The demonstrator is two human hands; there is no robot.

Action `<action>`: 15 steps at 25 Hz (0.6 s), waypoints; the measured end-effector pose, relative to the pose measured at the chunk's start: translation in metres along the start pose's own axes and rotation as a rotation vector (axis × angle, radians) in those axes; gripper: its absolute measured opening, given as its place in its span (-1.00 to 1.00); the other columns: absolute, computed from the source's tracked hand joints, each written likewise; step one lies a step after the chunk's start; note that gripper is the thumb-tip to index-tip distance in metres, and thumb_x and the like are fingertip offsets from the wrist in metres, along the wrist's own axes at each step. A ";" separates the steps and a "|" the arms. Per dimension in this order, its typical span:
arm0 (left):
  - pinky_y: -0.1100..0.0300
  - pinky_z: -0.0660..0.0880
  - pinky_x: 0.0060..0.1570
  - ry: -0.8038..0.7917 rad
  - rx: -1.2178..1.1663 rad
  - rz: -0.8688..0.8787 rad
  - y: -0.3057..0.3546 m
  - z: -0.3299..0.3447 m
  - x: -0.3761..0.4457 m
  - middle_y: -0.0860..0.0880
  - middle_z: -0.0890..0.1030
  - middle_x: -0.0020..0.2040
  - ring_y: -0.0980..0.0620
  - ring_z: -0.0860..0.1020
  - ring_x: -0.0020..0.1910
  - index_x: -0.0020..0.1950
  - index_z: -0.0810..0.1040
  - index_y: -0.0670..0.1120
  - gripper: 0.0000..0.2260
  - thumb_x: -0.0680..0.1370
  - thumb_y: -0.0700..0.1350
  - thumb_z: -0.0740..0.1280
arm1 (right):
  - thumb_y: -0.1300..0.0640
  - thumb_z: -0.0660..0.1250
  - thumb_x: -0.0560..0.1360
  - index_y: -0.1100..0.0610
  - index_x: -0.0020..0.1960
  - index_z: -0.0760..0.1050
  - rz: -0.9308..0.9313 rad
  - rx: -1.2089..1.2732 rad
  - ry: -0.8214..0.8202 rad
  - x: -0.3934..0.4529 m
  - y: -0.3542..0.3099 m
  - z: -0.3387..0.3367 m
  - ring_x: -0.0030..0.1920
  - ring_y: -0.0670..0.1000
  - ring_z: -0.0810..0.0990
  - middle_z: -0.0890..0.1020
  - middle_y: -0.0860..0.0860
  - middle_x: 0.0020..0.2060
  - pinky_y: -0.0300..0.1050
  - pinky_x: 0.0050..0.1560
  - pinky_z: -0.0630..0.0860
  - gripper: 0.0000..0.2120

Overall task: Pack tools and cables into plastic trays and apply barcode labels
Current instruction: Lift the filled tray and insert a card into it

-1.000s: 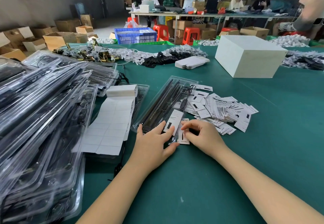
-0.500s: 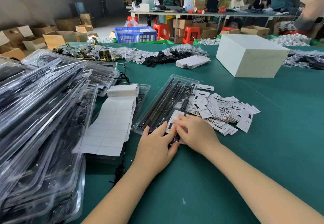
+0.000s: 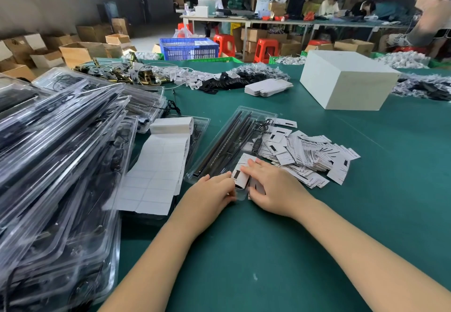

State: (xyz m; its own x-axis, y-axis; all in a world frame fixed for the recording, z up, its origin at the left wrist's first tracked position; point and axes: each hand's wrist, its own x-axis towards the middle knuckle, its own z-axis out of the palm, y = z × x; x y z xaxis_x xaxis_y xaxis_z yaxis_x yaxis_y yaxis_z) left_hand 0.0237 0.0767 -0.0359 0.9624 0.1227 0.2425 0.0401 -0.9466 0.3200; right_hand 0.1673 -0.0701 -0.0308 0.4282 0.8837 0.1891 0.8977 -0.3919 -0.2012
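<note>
A clear plastic tray [image 3: 227,140] with long black rods and a cable lies slanted on the green table. At its near end sits a white card with a black barcode [image 3: 240,175]. My left hand [image 3: 210,192] rests at the tray's near end, fingers curled against the card's lower left edge. My right hand [image 3: 273,187] lies flat over the card's right side, fingers straight and pressing down. A heap of white barcode cards [image 3: 310,153] spreads to the right of the tray.
A tall stack of filled clear trays [image 3: 56,165] fills the left. A roll of blank label sheet [image 3: 158,165] unrolls beside it. A white box [image 3: 346,82] stands at the back right; black cables and white tags [image 3: 219,79] lie behind.
Both hands moved closer together onto the card at the tray's near end. The right hand slid left and flattened over it; the left hand's fingers curled in.
</note>
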 end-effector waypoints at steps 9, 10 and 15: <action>0.16 0.26 0.28 0.166 0.104 -0.021 0.006 0.008 0.004 0.06 0.60 0.12 0.02 0.54 0.08 0.10 0.44 -0.08 -0.80 0.65 0.01 0.14 | 0.13 0.42 0.46 0.15 -0.18 0.64 -0.430 -0.240 0.528 -0.009 -0.008 -0.001 -0.21 0.12 0.66 0.65 0.07 -0.23 -0.07 -0.30 0.55 -0.90; 0.16 0.26 0.28 0.175 0.107 -0.017 0.007 0.009 0.005 0.08 0.60 0.10 0.03 0.54 0.07 0.15 0.45 -0.09 -0.77 0.65 0.03 0.13 | 0.14 0.45 0.44 0.14 -0.22 0.65 -0.447 -0.255 0.590 -0.011 -0.008 0.002 -0.18 0.11 0.68 0.67 0.08 -0.22 -0.08 -0.26 0.58 -0.91; 0.25 0.29 -0.09 0.221 -0.013 -0.025 0.014 0.005 0.007 0.10 0.56 0.09 0.00 0.52 0.02 0.17 0.44 -0.03 -0.78 0.59 0.04 0.25 | 0.24 0.52 0.34 0.15 -0.25 0.65 -0.458 -0.308 0.616 -0.016 -0.003 0.008 -0.09 0.08 0.71 0.71 0.08 -0.14 -0.14 -0.18 0.58 -0.94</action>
State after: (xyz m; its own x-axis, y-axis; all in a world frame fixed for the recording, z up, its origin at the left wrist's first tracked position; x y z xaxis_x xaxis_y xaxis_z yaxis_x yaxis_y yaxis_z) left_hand 0.0327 0.0623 -0.0344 0.8788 0.2101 0.4285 0.0585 -0.9385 0.3402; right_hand 0.1573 -0.0807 -0.0411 -0.0868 0.7095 0.6993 0.9472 -0.1588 0.2787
